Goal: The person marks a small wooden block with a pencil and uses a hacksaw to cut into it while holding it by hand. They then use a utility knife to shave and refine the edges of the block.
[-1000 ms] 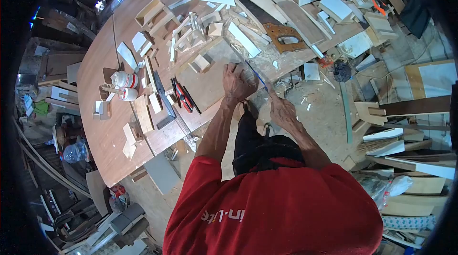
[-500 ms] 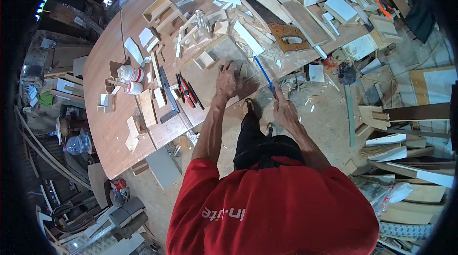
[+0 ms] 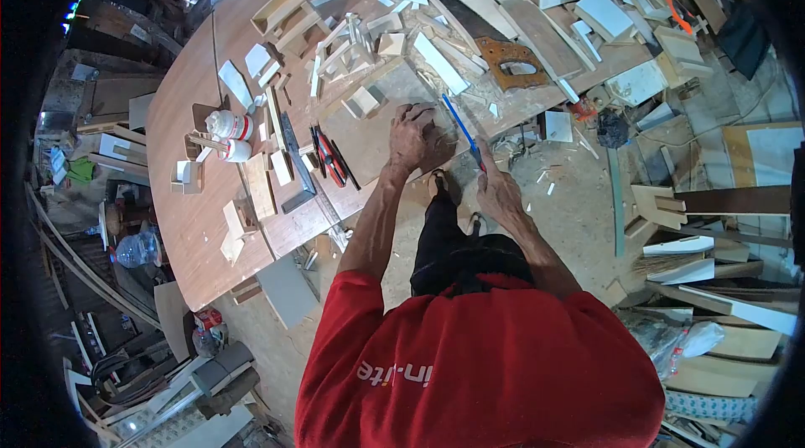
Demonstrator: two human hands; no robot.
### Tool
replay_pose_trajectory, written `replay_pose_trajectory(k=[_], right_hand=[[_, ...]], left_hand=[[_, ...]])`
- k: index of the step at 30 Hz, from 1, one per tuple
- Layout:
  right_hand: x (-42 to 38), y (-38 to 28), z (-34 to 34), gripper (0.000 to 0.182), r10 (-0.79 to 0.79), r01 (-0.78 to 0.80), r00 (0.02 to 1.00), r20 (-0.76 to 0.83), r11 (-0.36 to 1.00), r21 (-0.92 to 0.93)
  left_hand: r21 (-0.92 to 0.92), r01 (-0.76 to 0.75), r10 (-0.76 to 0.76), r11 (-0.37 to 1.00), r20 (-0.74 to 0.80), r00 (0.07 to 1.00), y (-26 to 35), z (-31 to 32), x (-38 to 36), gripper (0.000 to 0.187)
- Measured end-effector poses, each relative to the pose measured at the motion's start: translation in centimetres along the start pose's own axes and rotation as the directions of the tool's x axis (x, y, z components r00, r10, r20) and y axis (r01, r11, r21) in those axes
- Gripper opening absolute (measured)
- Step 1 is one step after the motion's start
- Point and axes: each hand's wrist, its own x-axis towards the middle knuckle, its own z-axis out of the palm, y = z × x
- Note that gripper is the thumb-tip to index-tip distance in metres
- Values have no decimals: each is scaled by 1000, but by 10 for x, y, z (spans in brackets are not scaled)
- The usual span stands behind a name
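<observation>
My left hand (image 3: 409,138) presses down near the table's front edge, its fingers curled over a small piece of wood that they mostly hide. Under it lies a flat board (image 3: 356,136). My right hand (image 3: 501,194) is closed around the handle of a slim blue hacksaw (image 3: 460,125), seen from above just right of the left hand. The hacksaw's far end points up and left, over the table edge. A little wooden box-shaped piece (image 3: 363,102) sits on the board beyond my left hand.
Red-handled pliers (image 3: 332,164) and a dark metal bar (image 3: 296,164) lie to the left. White glue bottles (image 3: 229,126) stand farther left. A wooden-handled handsaw (image 3: 510,62) lies among offcuts at the right. Wood scraps (image 3: 344,54) crowd the back of the table (image 3: 189,221).
My left hand has shifted slightly right and up, now covering the small wood piece that showed beside its fingers. The hacksaw has moved slightly toward the upper left.
</observation>
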Motion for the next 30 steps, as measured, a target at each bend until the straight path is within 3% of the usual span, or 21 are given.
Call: replay_pose_trajectory(k=[5,12,15,18,25,30], right_hand=[[2,-6,0,76,-4,5,1000,18,999,-46],[2,-2,6,77,-65,62,998,-23,990,-124],[0,-6,2,73,-20,20,1000,6,996,-86],[-1,-1,5,74,-72,69,997,-31,994,-84],[-2,-9,1,75,-31,32,999,6,992,-122],[-1,1,9,82,-143,129,989,-39,960,-250]], left_hand=[[46,80,-77,996,-52,996,5,7,-1,39],[76,62,-59,995,-43,997,10,4,2,40],[57,68,-65,996,-52,997,7,7,3,40],[64,32,-28,997,-64,998,3,11,3,40],[62,-23,29,998,-83,996,-4,15,3,43],[1,-86,85,996,-101,991,-2,12,6,44]])
